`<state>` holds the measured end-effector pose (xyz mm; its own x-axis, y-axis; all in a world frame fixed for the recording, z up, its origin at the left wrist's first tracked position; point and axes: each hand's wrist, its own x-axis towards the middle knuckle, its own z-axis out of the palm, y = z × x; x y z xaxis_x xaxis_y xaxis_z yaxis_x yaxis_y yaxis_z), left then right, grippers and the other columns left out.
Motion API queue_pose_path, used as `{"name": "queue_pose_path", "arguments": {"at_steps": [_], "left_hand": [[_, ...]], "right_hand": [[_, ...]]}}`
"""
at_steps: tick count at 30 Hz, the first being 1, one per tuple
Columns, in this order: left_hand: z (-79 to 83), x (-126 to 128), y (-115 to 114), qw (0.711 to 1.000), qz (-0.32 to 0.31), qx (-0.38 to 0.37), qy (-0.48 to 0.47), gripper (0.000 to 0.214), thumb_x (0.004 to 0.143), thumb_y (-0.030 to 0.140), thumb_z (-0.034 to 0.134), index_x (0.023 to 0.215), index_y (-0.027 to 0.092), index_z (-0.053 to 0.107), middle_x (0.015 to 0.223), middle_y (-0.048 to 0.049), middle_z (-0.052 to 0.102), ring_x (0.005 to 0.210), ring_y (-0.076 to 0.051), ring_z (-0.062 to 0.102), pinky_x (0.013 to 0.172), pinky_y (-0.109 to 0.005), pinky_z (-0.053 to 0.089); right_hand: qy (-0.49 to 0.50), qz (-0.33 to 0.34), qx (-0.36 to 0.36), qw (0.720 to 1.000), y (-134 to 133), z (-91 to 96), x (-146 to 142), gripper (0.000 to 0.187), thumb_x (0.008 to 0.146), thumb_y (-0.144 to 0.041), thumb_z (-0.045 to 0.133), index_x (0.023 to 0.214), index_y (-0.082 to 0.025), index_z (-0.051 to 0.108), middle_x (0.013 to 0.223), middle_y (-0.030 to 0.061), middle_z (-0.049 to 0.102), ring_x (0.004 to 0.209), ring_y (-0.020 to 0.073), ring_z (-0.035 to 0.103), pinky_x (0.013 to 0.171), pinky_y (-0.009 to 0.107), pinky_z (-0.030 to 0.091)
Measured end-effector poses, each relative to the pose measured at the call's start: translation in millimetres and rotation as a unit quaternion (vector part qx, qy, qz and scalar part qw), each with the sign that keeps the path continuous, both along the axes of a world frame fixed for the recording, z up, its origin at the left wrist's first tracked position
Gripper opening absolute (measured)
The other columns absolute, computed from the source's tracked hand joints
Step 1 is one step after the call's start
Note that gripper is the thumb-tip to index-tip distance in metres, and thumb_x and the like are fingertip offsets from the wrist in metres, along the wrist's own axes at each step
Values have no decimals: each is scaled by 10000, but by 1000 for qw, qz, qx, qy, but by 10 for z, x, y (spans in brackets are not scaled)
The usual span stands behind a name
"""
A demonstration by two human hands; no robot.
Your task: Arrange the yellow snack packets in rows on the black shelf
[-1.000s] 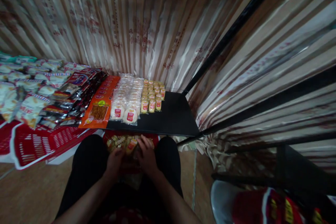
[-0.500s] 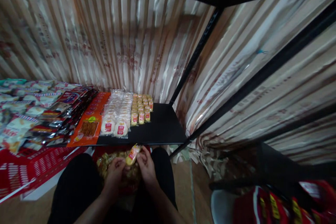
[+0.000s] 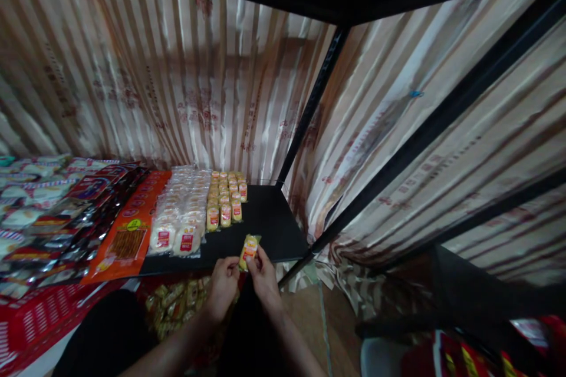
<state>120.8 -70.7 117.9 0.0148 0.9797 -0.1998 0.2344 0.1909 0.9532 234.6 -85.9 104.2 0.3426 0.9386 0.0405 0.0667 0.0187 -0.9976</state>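
My right hand (image 3: 264,280) is closed on a small yellow snack packet (image 3: 249,250) with a red label, held tilted upright just in front of the black shelf (image 3: 269,218). Close to its lower left edge, my left hand (image 3: 222,287) is closed with fingers curled; I cannot tell if it grips anything. Below the hands, a red basket holds many similar gold-yellow packets (image 3: 177,303), partly hidden by my forearm and legs. On the shelf, small yellow packets (image 3: 225,212) stand in rows beside larger clear-wrapped white crackers (image 3: 187,240).
Left along the shelf lie an orange snack bag (image 3: 128,238), dark bags (image 3: 101,206) and white bags (image 3: 39,194). A red basket (image 3: 35,318) sits lower left. Black posts (image 3: 316,100) frame the corner against a striped sheet (image 3: 221,88). Red packages (image 3: 464,359) are at lower right.
The packet has moved right and toward the shelf edge, turning more upright in my right hand. My left hand has moved right beside it. The view has shifted, uncovering more of the packets below.
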Motion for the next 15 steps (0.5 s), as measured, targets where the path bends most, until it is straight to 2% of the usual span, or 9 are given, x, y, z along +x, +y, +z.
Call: {"name": "queue_pose_path", "arguments": {"at_steps": [4, 8, 12, 15], "left_hand": [[146, 348, 227, 999, -35, 10, 10, 364, 719, 154, 452, 1055, 135, 593, 1046, -107, 591, 811, -152, 596, 780, -262, 470], [258, 588, 419, 998, -42, 13, 34, 398, 768, 192, 431, 1139, 108, 550, 1158, -148, 552, 986, -184, 568, 910, -278, 411], [247, 733, 622, 998, -43, -17, 43, 428, 799, 237, 415, 1184, 83, 517, 1214, -166, 528, 1083, -201, 533, 957, -282, 379], [212, 820, 773, 998, -33, -26, 47, 423, 808, 256, 413, 1183, 91, 519, 1219, -159, 538, 1120, -202, 514, 976, -279, 362]], "right_hand": [[11, -33, 29, 999, 334, -19, 250, 406, 703, -323, 601, 1077, -172, 559, 860, 61, 680, 746, 179, 648, 689, 304, 529], [-5, -40, 22, 999, 610, -33, 411, 322, 705, -337, 584, 982, -175, 568, 885, 70, 678, 774, 183, 650, 739, 324, 526], [-55, -44, 10, 997, 832, -122, 529, 323, 731, -334, 551, 1015, -181, 565, 884, 58, 675, 817, 186, 645, 773, 337, 521], [-89, -59, -5, 994, 1013, -221, 603, 333, 724, -322, 532, 1016, -170, 579, 901, 67, 663, 774, 182, 644, 718, 322, 534]]}}
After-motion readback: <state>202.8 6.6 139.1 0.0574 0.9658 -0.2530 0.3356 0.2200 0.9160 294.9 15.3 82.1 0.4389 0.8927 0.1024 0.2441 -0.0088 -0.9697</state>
